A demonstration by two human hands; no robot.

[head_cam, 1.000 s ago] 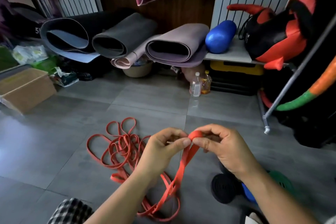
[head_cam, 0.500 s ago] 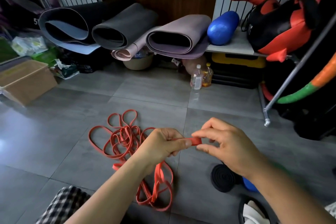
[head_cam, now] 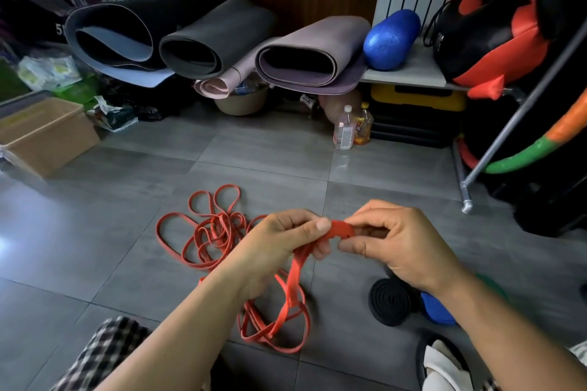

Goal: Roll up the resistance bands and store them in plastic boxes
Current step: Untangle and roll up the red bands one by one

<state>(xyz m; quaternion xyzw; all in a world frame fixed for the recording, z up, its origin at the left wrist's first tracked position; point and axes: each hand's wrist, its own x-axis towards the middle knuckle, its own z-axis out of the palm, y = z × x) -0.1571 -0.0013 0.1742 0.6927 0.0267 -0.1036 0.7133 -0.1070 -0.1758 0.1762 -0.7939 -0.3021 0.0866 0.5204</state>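
The left grip (head_cam: 279, 247) and the right grip (head_cam: 403, 247) both pinch the small rolled end of the red resistance band (head_cam: 342, 228) between them, its loose length hanging below the left grip into tangled loops on the floor (head_cam: 95, 232).

Red band (head_cam: 341, 228): matt rubber, smooth and flat. Grey floor tiles (head_cam: 95, 232): smooth, a soft sheen, glare showing on the left. Rolled mats (head_cam: 216, 38) at the back read as matt foam. Blue roller (head_cam: 390, 40): pebbly, slightly shiny. Brown box (head_cam: 47, 133): plain cardboard. Slanted pole (head_cam: 495, 149): bare metal. Two bottles (head_cam: 344, 130): clear glossy plastic. Checked cloth (head_cam: 104, 355) down front: woven.
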